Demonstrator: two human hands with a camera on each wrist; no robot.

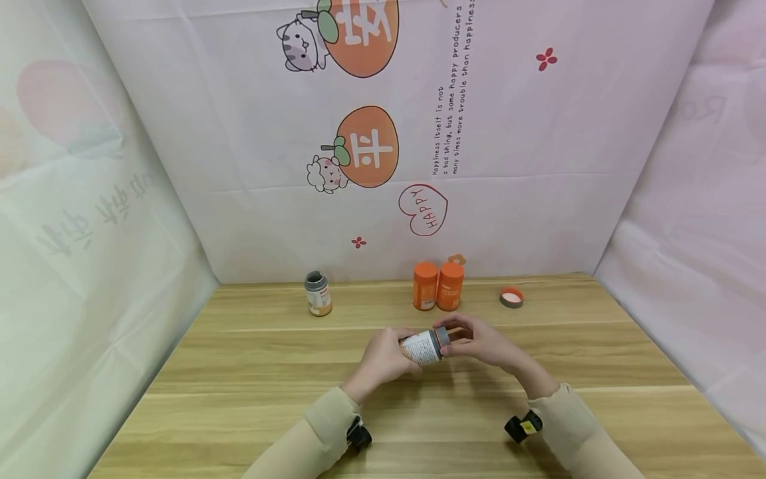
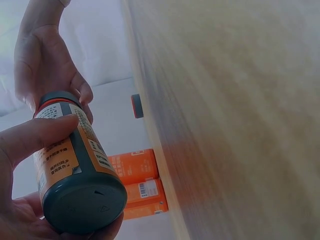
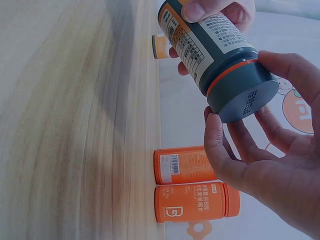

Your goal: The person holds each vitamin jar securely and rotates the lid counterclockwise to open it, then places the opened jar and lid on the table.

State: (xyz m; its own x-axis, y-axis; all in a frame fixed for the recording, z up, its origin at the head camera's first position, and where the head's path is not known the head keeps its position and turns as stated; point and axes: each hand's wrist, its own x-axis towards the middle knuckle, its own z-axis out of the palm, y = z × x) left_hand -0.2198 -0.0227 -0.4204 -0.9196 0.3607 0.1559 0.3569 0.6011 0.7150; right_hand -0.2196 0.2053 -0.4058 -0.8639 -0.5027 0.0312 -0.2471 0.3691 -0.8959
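Observation:
My left hand (image 1: 387,358) grips the body of a grey pill bottle (image 1: 421,348) with a white and orange label, tilted above the table. Its thumb lies along the label in the left wrist view. My right hand (image 1: 479,342) has thumb and fingertips around the bottle's grey cap (image 3: 243,91). An orange ring shows between cap and neck. Past the hands, a second grey bottle (image 1: 318,294) stands at the back left with its mouth uncovered. A loose grey cap (image 1: 511,297) with an orange rim lies inside up at the back right.
Two orange bottles (image 1: 425,286) with orange lids stand side by side at the back of the wooden table (image 1: 251,392). White printed cloth (image 1: 509,166) hangs behind the table and along both sides.

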